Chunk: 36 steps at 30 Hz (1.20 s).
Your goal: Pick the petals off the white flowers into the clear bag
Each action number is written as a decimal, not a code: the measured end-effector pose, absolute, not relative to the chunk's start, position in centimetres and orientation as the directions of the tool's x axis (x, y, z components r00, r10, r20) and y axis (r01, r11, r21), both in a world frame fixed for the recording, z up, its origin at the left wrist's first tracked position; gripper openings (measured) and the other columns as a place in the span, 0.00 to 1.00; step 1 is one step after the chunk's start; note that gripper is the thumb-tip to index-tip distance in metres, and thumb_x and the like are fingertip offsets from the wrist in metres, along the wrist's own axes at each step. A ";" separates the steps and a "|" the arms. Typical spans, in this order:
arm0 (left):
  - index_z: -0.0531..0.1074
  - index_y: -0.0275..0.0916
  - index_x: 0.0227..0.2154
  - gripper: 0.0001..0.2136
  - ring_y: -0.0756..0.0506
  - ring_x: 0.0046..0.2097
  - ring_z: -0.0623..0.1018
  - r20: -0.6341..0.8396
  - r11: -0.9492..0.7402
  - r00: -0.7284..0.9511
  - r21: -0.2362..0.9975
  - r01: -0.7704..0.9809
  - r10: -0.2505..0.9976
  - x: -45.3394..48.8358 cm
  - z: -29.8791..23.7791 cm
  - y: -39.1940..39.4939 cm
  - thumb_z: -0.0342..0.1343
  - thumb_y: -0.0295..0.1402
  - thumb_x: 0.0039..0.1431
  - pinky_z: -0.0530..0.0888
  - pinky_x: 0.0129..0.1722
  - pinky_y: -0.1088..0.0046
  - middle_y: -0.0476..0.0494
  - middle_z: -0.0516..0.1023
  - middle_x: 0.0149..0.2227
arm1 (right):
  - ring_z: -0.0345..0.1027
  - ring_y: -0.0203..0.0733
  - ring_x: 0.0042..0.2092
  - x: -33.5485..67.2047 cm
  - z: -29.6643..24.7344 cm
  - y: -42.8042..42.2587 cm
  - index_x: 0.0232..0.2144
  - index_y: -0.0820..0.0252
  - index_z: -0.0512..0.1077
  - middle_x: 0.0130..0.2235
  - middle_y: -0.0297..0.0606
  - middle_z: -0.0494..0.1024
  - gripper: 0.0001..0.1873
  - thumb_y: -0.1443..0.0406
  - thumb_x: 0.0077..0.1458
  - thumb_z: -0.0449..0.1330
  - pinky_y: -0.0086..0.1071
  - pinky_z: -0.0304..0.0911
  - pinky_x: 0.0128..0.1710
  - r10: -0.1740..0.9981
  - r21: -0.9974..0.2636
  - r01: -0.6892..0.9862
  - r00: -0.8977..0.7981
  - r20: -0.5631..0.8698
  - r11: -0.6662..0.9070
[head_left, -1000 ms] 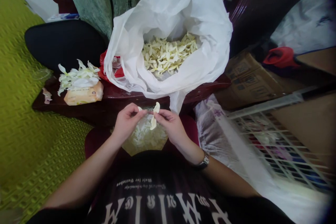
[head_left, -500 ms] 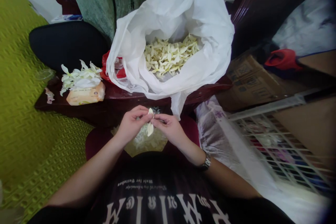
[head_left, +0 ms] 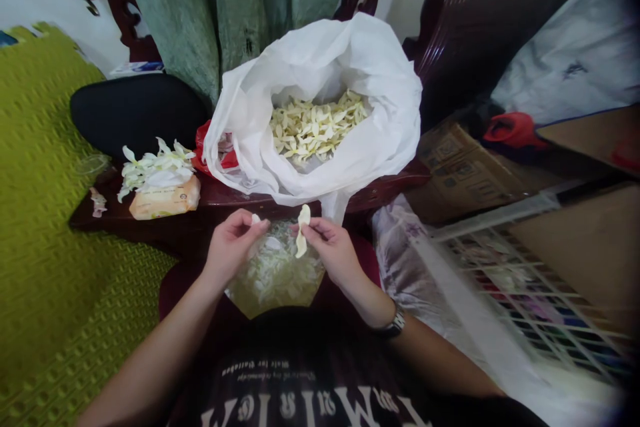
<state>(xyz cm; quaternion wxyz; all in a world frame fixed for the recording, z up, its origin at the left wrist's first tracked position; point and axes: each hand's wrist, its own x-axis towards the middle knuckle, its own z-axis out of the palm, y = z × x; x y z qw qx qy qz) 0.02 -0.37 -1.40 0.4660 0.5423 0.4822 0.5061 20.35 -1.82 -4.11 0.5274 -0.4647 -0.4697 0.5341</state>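
Petal strip [head_left: 302, 230], cream, stands upright, held near its middle by the right hand [head_left: 334, 255], thumb and fingers [head_left: 316, 230] clamped together on it. Left hand [head_left: 231, 248] sits just apart from the strip, its fingers [head_left: 244, 221] pinched together on a small pale bit [head_left: 255, 219]. Both hands are above a clear plastic bag [head_left: 276, 273] resting in the lap, holding shredded white petals. Wristwatch [head_left: 395, 324] on the right wrist.

Farther off, on a dark wood surface [head_left: 125, 227], a white plastic bag [head_left: 385, 80] stands open around a mass of cream-yellow petals [head_left: 315, 125]. To its left, a loose heap of white petals [head_left: 155, 170] lies on a wrapped packet [head_left: 165, 199]. Red plastic [head_left: 203, 153] shows between packet and white bag. Black cushion [head_left: 135, 113] beyond the heap. Green foam mat [head_left: 50, 213] at far left; cardboard box [head_left: 465, 173] and wire rack [head_left: 520, 293] to the right.
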 end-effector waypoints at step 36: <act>0.82 0.40 0.28 0.08 0.45 0.38 0.74 0.231 -0.270 0.229 0.949 0.160 0.946 2.6 0.2 -0.2 0.67 0.39 0.56 0.70 0.39 0.68 0.44 0.75 0.35 | 0.72 0.40 0.33 19.7 -3.6 -2.5 0.38 0.56 0.81 0.31 0.36 0.80 0.18 0.50 0.56 0.65 0.33 0.70 0.36 0.985 -0.997 -0.058 -0.160 0.063 0.054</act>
